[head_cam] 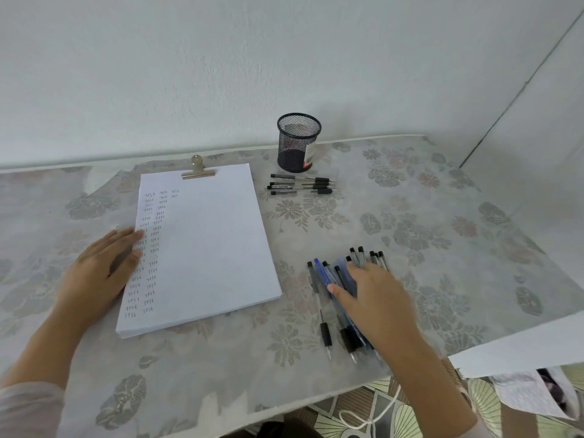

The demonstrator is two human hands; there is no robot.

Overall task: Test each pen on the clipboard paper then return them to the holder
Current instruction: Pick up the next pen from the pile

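**Now reaching into the pen pile**

Right now the pens (328, 279) are lying in a loose heap on the near right of the table, black and blue barrels mostly pointing near to far. The right hand (376, 298) is lying over the heap with its thumb out to the left. Whether its fingers are closing on a pen I cannot tell, since the hand is hiding them. A few more pens (300, 184) are lying side by side farther off, just near of the holder (298, 142), which is standing upright by the wall and looking empty.

These pens are probably light, stiff and smooth, so they are likely to roll or slide when nudged. Pinching one mid-barrel, or at its dark rubber grip, seems the safest hold.

To the left, the paper (208, 248) is sitting under a brass clip (198, 172), with rows of small test marks running down its left side. The left hand (101, 270) is resting flat, fingers straight, with its fingertips on the paper's left edge and gripping nothing.

A floral cloth (426, 235) is covering the table, a pale wall (221, 74) is rising behind it, and patterned floor (395, 412) is showing at the near edge.
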